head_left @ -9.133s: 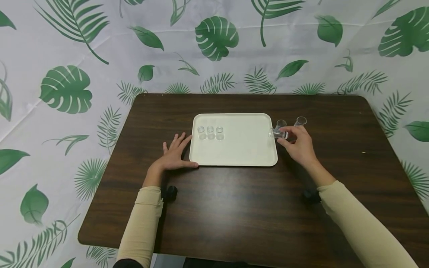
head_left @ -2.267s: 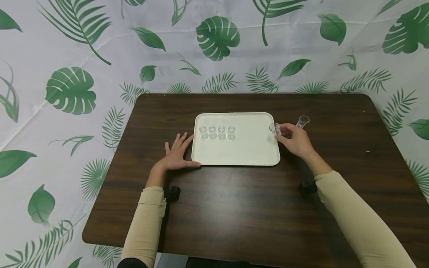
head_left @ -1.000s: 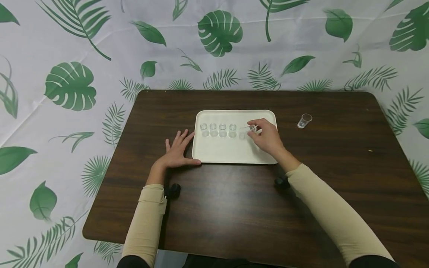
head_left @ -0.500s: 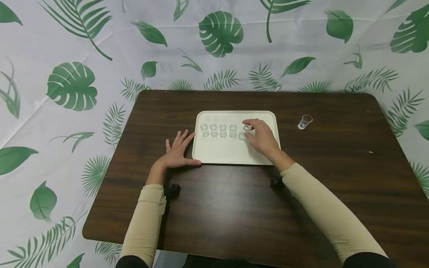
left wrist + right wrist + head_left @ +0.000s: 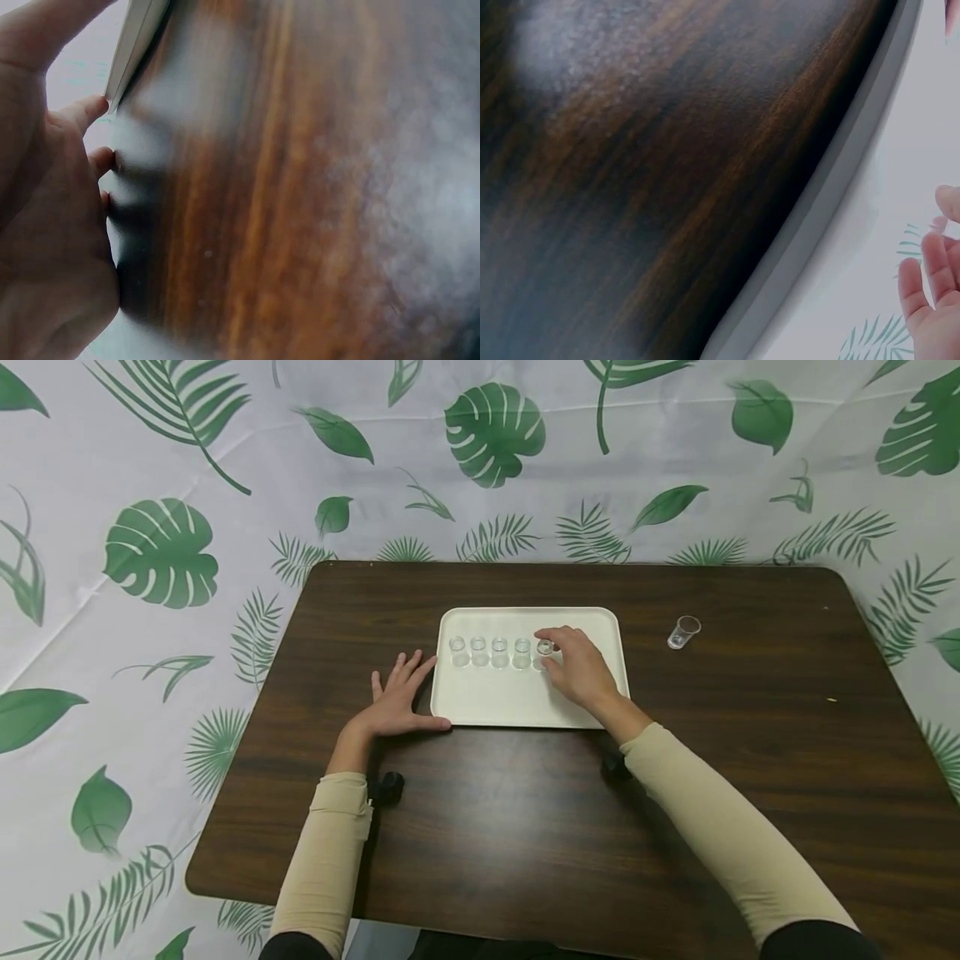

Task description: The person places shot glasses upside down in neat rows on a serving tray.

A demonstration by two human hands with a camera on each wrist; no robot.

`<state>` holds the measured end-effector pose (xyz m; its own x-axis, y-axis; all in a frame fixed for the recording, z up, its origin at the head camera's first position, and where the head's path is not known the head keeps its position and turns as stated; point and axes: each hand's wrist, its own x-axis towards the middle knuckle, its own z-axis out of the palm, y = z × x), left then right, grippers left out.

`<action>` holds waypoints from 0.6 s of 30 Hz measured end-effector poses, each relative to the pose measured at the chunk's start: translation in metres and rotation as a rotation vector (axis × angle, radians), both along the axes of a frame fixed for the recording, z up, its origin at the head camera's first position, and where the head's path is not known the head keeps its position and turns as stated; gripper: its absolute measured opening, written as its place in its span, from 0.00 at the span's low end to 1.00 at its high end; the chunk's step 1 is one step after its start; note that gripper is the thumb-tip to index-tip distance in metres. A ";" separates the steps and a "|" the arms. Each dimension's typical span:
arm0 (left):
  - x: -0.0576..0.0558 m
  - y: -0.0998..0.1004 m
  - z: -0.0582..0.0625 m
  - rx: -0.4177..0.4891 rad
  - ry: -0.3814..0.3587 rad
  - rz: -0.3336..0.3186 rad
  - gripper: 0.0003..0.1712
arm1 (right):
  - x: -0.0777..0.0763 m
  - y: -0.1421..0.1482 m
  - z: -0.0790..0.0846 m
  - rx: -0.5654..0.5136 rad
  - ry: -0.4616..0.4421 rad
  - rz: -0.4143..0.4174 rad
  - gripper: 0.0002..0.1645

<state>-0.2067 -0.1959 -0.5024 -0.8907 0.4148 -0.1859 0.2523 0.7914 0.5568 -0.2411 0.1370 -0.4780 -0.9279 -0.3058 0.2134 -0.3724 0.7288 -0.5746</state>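
Note:
My right hand (image 5: pixel 577 670) is over the cream tray (image 5: pixel 517 706), thumb and index finger pinching a small clear cup (image 5: pixel 545 648) upright at the right end of a row. Several matching clear cups (image 5: pixel 499 653) stand to its left, evenly spaced across the tray. My left hand (image 5: pixel 390 708) lies spread at the tray's left side, thumb at the front left corner and a fingertip at the left edge. In the left wrist view, this hand (image 5: pixel 52 217) reaches the tray's rim (image 5: pixel 135 52). The right wrist view catches some fingers of my right hand (image 5: pixel 936 292); the cup is hidden there.
One more clear cup (image 5: pixel 683 632) stands on the dark wooden table (image 5: pixel 495 827), right of the tray. A tiny pale scrap (image 5: pixel 831 700) lies further right. A leaf-patterned cloth (image 5: pixel 360 518) hangs behind the table.
The row on the tray has grown rightward, with fewer cups right of the tray. Most recently my right hand has carried a cup leftward to the row's end. My left hand stays put.

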 end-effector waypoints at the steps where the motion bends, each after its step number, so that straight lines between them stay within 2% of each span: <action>1: 0.000 0.000 0.000 -0.001 0.000 0.000 0.64 | 0.000 0.000 0.000 -0.004 0.000 0.000 0.25; 9: -0.001 0.000 0.000 0.003 -0.001 -0.003 0.65 | 0.002 0.001 -0.001 0.000 -0.009 0.008 0.26; 18: 0.000 0.001 0.002 0.006 0.000 0.001 0.65 | 0.006 0.003 -0.003 0.017 -0.038 0.007 0.33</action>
<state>-0.2065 -0.1949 -0.4999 -0.8910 0.4151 -0.1840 0.2514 0.7885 0.5614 -0.2353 0.1398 -0.4812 -0.9331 -0.3156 0.1727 -0.3556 0.7364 -0.5756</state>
